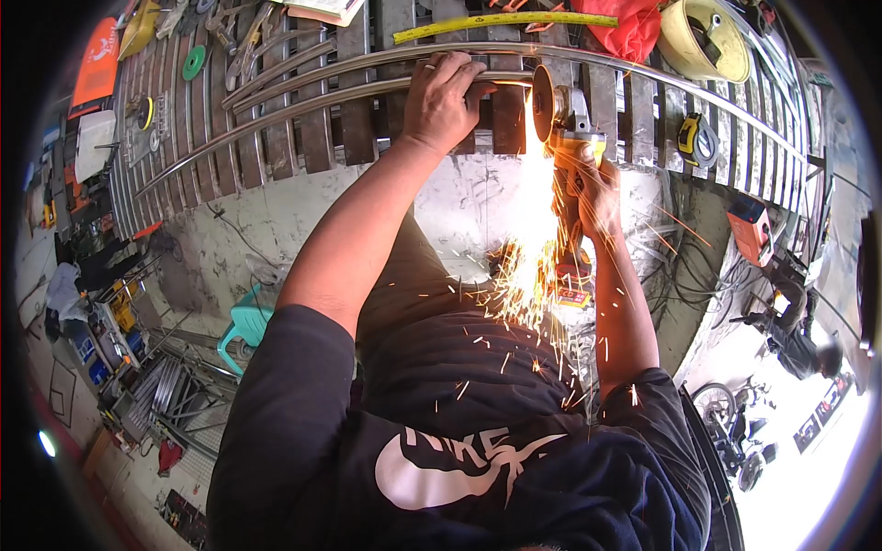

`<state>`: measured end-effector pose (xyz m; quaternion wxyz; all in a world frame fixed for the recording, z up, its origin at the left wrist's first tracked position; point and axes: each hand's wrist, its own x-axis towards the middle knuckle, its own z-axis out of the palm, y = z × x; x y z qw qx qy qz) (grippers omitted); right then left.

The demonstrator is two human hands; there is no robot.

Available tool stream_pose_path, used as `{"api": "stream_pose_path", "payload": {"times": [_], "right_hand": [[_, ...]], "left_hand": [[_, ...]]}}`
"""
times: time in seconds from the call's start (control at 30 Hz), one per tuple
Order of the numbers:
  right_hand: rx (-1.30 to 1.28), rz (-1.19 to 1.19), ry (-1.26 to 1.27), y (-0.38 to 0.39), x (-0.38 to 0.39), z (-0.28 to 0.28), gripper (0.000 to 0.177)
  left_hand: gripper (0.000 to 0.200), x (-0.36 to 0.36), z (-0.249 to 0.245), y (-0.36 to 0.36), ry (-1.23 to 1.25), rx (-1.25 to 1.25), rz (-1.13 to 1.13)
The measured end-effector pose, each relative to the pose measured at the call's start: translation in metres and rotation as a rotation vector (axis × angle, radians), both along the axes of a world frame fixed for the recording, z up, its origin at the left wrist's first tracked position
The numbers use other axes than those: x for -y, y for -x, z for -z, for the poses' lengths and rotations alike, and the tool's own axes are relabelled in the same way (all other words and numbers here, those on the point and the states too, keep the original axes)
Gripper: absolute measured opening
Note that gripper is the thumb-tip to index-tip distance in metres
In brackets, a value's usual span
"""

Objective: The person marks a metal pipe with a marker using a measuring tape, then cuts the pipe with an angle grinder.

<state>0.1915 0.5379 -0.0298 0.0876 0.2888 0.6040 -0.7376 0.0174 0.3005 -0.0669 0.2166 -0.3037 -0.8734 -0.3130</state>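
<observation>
My left hand (443, 103) is closed over a thin metal tube (331, 95) that lies across the slatted metal bench. In my right hand (599, 188) is a yellow angle grinder (574, 142), its fingers wrapped round the body. The grinder's disc (543, 103) stands upright against the tube, just right of my left hand. Bright sparks (537, 248) stream from the disc down toward my shirt. A second long tube (643, 70) runs behind, close to my left hand. The glare hides the exact contact point.
On the slatted bench (276, 151) lie a yellow ruler (505, 20), a red bag (629, 29), a yellow bucket (703, 41), a tape measure (696, 140) and a green disc (194, 62). Below are a teal chair (246, 326), cables and an orange box (751, 230). Another person (795, 335) is at right.
</observation>
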Motion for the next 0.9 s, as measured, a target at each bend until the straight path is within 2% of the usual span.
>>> {"api": "stream_pose_path", "payload": {"times": [0.1, 0.2, 0.3, 0.43, 0.63, 0.9], "right_hand": [[-0.093, -0.057, -0.103, 0.001, -0.001, 0.003, 0.063], [-0.044, -0.052, -0.037, -0.001, -0.001, -0.001, 0.064], [-0.109, -0.027, -0.149, 0.004, 0.002, 0.002, 0.065], [-0.033, -0.016, 0.008, 0.008, 0.004, -0.011, 0.066], [0.042, 0.01, -0.075, 0.007, 0.007, -0.015, 0.06], [0.031, -0.009, -0.081, 0.005, 0.006, -0.013, 0.062]], "left_hand": [[0.029, 0.0, -0.001, 0.0, -0.01, -0.005, 0.003], [0.029, 0.001, -0.001, -0.001, -0.008, 0.019, 0.008], [0.028, 0.001, 0.0, -0.001, -0.013, 0.014, 0.015], [0.028, 0.001, -0.001, -0.001, -0.028, 0.018, 0.028], [0.029, 0.002, -0.003, -0.001, -0.039, 0.038, 0.029], [0.036, 0.004, -0.002, -0.002, -0.033, 0.054, 0.047]]}}
